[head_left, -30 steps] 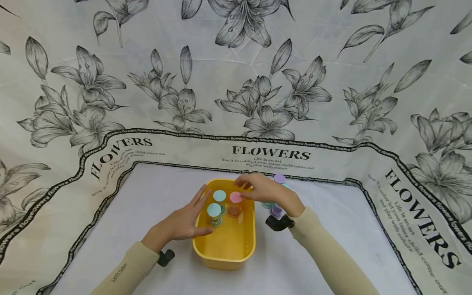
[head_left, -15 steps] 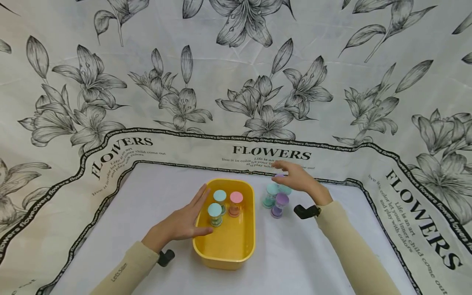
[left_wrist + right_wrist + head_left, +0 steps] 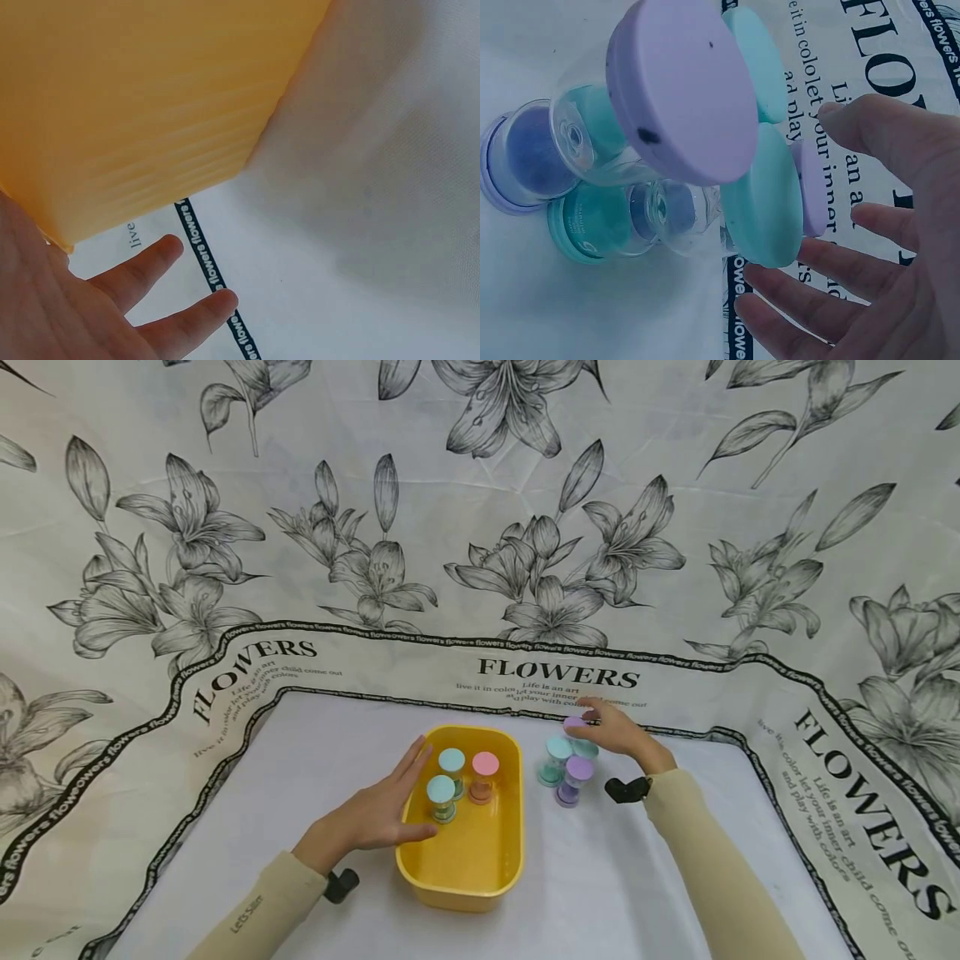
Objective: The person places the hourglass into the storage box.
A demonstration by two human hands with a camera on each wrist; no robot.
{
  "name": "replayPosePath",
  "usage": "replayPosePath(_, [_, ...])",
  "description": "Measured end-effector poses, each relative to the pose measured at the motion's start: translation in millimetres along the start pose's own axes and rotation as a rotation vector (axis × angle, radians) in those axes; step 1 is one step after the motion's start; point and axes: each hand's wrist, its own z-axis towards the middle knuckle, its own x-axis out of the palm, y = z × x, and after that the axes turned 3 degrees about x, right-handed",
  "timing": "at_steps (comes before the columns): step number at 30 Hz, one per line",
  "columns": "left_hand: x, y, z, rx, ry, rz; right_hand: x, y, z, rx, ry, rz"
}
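My left hand (image 3: pixel 375 814) rests against the left rim of a yellow plastic tub (image 3: pixel 459 897), fingers spread. Inside stand two hourglasses with light blue caps (image 3: pixel 440 788) and one with a pink cap (image 3: pixel 485 765). To the tub's right, my right hand (image 3: pixel 618 731) reaches over a tight group of hourglasses, closest to the rear purple hourglass (image 3: pixel 574 724). A front purple hourglass (image 3: pixel 690 90) and two teal hourglasses (image 3: pixel 769 202) make up the rest. In the right wrist view the fingers are extended and hold nothing; contact with the rear hourglass cannot be made out.
A white cloth (image 3: pixel 645 868) covers the table. Behind it rises a flower-printed curtain (image 3: pixel 555 577) with a black lettered border. Dark wrist camera mounts (image 3: pixel 628 790) stick out from both wrists.
My right hand has gone from above the pink hourglass in the tub over to the group on the right, then lowered slightly at the rear purple one. My left hand stays put.
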Motion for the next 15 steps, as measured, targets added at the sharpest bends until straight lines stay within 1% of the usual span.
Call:
replayPosePath(7, [0.8,0.0,0.4,-0.008,0.002,-0.002,2.4,-4.4,5.8,0.005,0.053,0.023])
replayPosePath(15, [0.9,0.6,0.5,-0.006,-0.004,0.005,5.5,-5.9,9.1,0.006,0.059,0.015])
